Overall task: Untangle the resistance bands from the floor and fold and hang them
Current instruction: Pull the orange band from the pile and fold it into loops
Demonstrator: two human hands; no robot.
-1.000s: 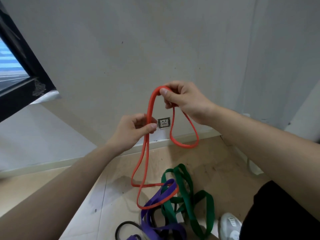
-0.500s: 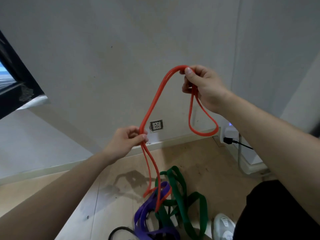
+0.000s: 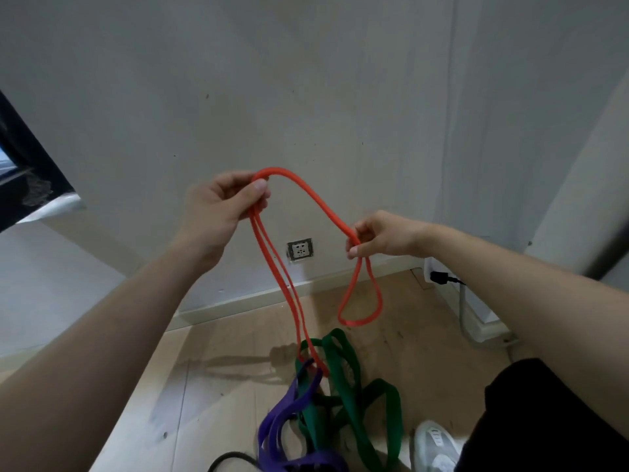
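Orange band [image 3: 308, 190] spans left grip [image 3: 221, 206] and right grip [image 3: 381, 238].

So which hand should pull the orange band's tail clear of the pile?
Left, probably. The left hand pinches the two strands of the orange band running down into the pile; the right hand only holds the free loop.

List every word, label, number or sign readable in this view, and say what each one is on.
None can be read.
Orange band, green band, purple band: no print visible.
Wall socket: only slots, no legible marking.
Shoe: faint pattern, too blurred to read.
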